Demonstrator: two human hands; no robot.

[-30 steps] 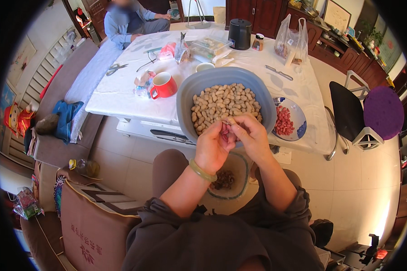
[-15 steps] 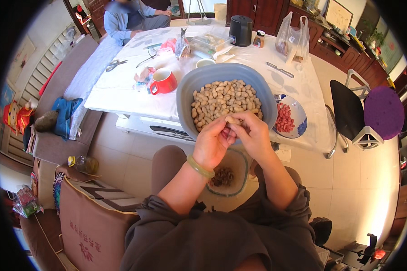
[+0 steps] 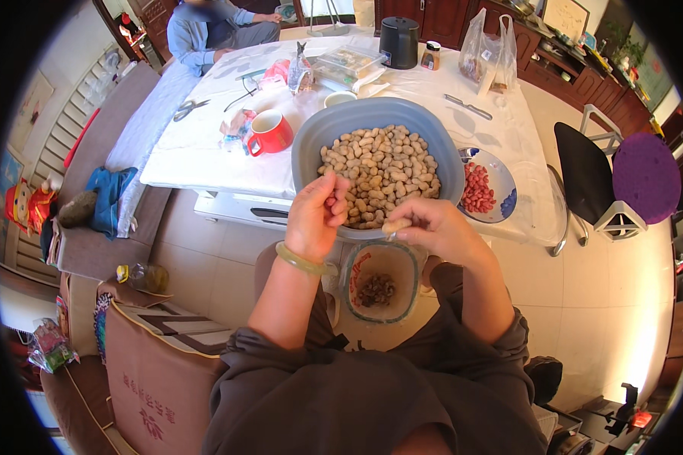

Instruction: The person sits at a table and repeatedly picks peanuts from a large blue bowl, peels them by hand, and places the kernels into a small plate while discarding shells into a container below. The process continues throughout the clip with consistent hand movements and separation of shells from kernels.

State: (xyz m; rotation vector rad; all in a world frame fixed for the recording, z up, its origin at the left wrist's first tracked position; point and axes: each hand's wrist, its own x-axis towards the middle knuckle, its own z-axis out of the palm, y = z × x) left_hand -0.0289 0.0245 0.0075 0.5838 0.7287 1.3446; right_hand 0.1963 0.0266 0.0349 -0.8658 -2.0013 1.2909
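My right hand [image 3: 442, 231] pinches a peanut shell [image 3: 395, 225] between thumb and fingers, above a lined waste bin [image 3: 349, 280] with brown shells and scraps in its bottom. Over the near left rim of a blue-grey basin [image 3: 305, 144], my left hand [image 3: 315, 216] is closed, its fingers curled in; what they hold, if anything, is hidden. A green bangle circles that wrist. Unshelled peanuts [image 3: 379, 163] fill much of the basin. To its right, a white and blue plate [image 3: 501, 171] bears shelled red peanuts [image 3: 476, 189].
Left of the basin stands a red mug [image 3: 270, 133]; scissors [image 3: 190, 110] lie farther left. A knife [image 3: 467, 106], a black kettle [image 3: 399, 42], a jar [image 3: 430, 55] and a plastic bag [image 3: 487, 57] are behind. Another person [image 3: 212, 34] sits at the far left. A black chair [image 3: 582, 163] stands right.
My hands were together at the basin's near rim with a peanut between them. They have parted: the left moved left and the right came down toward me with the shell.
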